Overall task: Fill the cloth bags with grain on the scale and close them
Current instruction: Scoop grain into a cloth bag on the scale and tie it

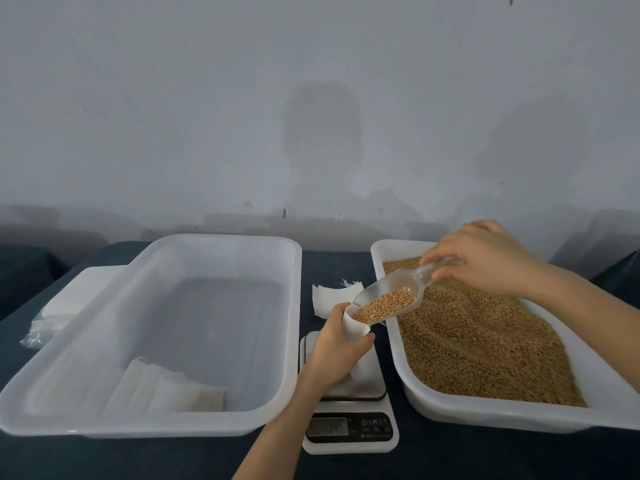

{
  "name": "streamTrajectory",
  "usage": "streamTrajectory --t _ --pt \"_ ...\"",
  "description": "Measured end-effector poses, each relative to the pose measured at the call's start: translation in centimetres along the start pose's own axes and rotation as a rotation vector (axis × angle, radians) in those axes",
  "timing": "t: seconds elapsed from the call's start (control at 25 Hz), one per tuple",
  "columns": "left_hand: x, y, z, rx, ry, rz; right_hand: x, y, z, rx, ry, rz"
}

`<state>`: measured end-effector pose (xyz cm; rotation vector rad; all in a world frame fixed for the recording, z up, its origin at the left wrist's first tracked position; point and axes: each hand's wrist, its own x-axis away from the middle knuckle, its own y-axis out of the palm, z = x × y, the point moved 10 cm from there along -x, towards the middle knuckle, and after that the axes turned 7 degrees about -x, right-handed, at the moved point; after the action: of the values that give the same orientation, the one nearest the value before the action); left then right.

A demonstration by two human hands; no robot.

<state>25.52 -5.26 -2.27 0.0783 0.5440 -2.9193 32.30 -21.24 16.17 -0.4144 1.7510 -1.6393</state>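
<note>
**A:** Entry one, the hands?

**B:** Left hand (337, 351): fingers and thumb wrapped round a small white cloth bag (353, 326). It holds the bag upright, mouth open, over the platform of the scale (349, 443). Right hand (485, 259): curled round the handle of a clear plastic scoop (401, 289). The scoop's lip dips into the bag's mouth, at seven o'clock from the grip.

**B:** Contents: a heap of grain (384, 304) in the scoop, tan, dry, small oval kernels.

**A:** And outward from there?

**B:** Three o'clock of the scale: white rectangular grain tray (485, 415), rounded corners, loaded nearly to the rim. Nine o'clock: larger translucent tray (138, 426), smooth-walled, with a few flat white pouches (173, 391) leaning at its near end. They are probably finished bags, though the view is too soft to show closures. Twelve o'clock: one loose empty bag (332, 296), limp weave, frayed top edge. Ten o'clock, beyond the big tray: stack of flat white cloths (59, 313). All of it sits on a dark blue table cover (485, 460).

**A:** Status of the job?

**B:** Early, I judge. This bag is mid-fill; it needs bringing to weight, then closing. The loose bag and the stack are yet to be filled.
</note>
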Motion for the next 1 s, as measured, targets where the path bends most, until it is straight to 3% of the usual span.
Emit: streamTrajectory --t 1.0 --pt "-0.01 -0.14 0.34 0.017 0.012 0.009 -0.03 0.41 0.01 -0.037 0.0 0.001"
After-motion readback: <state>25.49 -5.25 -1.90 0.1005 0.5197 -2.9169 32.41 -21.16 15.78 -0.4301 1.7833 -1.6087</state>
